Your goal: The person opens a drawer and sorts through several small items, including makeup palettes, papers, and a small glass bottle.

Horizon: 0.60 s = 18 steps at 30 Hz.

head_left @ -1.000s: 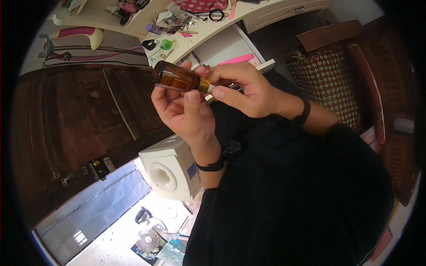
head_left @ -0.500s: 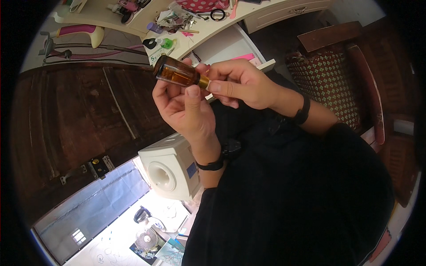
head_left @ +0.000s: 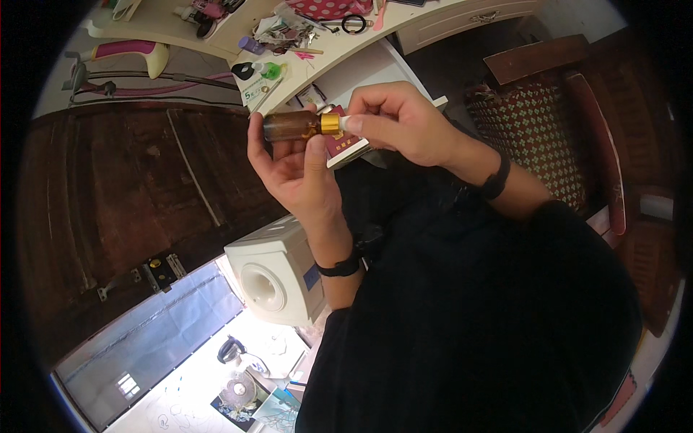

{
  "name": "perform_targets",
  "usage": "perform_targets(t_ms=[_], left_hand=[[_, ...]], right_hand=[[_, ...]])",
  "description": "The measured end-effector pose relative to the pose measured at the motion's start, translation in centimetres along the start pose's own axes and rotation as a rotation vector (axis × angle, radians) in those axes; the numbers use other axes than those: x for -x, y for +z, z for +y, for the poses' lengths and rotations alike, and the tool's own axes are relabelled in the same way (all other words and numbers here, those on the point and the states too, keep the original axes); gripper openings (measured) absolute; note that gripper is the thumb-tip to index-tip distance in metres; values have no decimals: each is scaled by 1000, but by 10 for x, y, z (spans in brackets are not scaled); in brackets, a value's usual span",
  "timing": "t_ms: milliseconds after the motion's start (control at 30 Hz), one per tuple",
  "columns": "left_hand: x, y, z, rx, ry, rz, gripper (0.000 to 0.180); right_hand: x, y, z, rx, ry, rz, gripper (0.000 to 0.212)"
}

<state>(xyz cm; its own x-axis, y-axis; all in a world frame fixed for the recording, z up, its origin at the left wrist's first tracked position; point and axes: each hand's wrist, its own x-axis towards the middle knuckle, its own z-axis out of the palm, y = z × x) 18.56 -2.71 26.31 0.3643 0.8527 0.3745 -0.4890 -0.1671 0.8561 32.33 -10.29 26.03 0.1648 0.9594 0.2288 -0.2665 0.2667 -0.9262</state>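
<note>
My left hand (head_left: 307,180) is closed around an amber glass dropper bottle (head_left: 291,126), with the thumb pressed near its neck. The bottle lies almost level and has a gold collar (head_left: 330,124). At its right end, my right hand (head_left: 408,126) pinches the white rubber bulb (head_left: 345,123) between thumb and fingers. Behind the hands is an open white drawer (head_left: 390,66), and a dark red booklet (head_left: 338,150) shows at its front, partly covered by the bottle and hands.
Beyond the drawer, a cream desktop (head_left: 317,76) holds a green bottle (head_left: 271,71), a purple bottle (head_left: 251,45) and a black ring (head_left: 354,24). A patterned chair (head_left: 523,137) stands to the right. A dark wooden door (head_left: 123,209) and a white appliance (head_left: 278,278) are to the left.
The bottle has turned from slanting to nearly level, and its gold collar now shows fully. My right fingers have drawn back onto the white bulb. The red booklet has come into view.
</note>
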Motion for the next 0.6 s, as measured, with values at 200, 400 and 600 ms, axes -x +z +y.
perform_targets(t_ms=[200, 400, 600], left_hand=[[7, -8, -5, -95, 34, -61, 59], [11, -11, -8, -157, 99, -53, 57], [9, -14, -6, -292, 189, -98, 56]], right_hand=[[-1, -7, -2, 90, -19, 45, 18], [-2, -6, -3, 163, -65, 75, 17], [-3, -5, -2, 160, -58, 90, 15]])
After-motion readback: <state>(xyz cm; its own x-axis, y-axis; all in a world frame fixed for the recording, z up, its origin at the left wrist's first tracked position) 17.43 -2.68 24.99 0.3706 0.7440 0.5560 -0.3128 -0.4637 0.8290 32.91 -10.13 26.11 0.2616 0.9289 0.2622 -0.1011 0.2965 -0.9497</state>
